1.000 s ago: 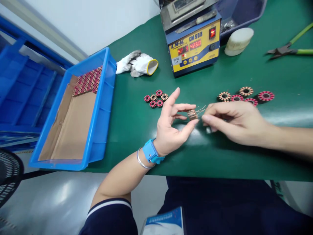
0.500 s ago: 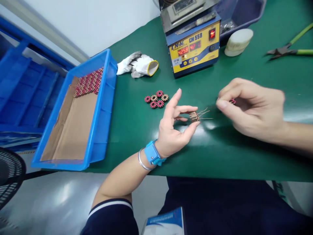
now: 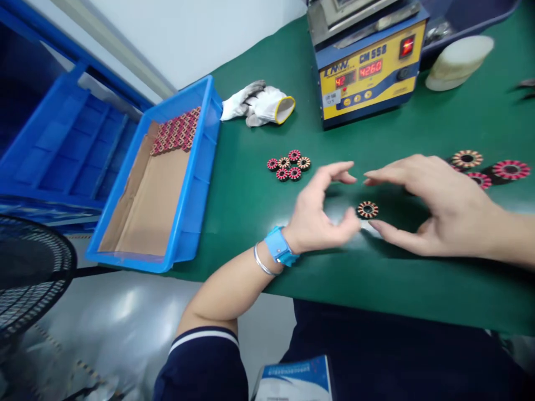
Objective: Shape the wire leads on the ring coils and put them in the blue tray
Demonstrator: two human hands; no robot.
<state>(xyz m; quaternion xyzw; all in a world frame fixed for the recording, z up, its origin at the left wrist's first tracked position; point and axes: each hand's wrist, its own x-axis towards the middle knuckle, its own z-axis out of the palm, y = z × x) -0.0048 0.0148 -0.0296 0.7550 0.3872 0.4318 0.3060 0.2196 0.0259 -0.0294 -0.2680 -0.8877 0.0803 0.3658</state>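
A small ring-shaped coil (image 3: 368, 210), wound with copper wire around a dark open centre, is face up between my two hands, over the green table. My left hand (image 3: 324, 209) is to its left, thumb and fingers spread apart. The tip of that thumb is close beside the coil; whether they touch I cannot tell. From the right comes my right hand (image 3: 438, 206), curved open, its thumb tip just below the coil and its fingers above it. Neither hand is closed around anything.
Several red and copper ring coils (image 3: 295, 174) are grouped left of centre; larger-looking ones (image 3: 510, 170) stand at right. A blue bin (image 3: 204, 184) holds rows of coils on cardboard. Behind are white gloves (image 3: 270, 106), a yellow-fronted heating unit (image 3: 370, 75) and a pale round block (image 3: 460, 62).
My left hand has let go of the coil with wire ends that it pinched. My right hand has opened and come nearer the left. The view has shifted, uncovering coils at right.
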